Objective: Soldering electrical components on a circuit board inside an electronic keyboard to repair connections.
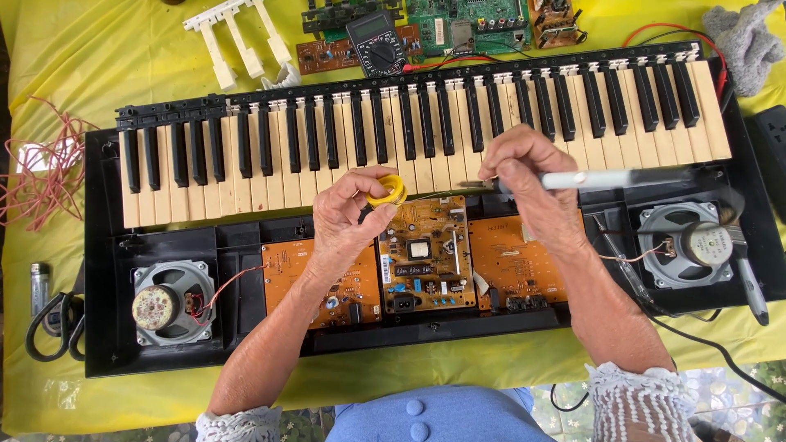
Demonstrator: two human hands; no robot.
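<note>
An opened electronic keyboard [426, 131] lies on a yellow cloth, its key bed above bare circuit boards. My left hand [348, 221] holds a small yellow spool of solder wire [388, 190] over the middle orange circuit board [426, 255]. A white-handled soldering iron [598, 179] is gripped in my right hand [524, 176], its metal tip pointing left toward the spool, just above the board's top edge. The two hands are close together, with the tip between them.
Round speakers sit at the left [170, 304] and right [686, 244] ends of the black case. A multimeter [375, 42], loose boards and white key pieces [237, 39] lie beyond the keys. Red wire [45, 168], scissors [53, 326], a grey rag [747, 41] surround.
</note>
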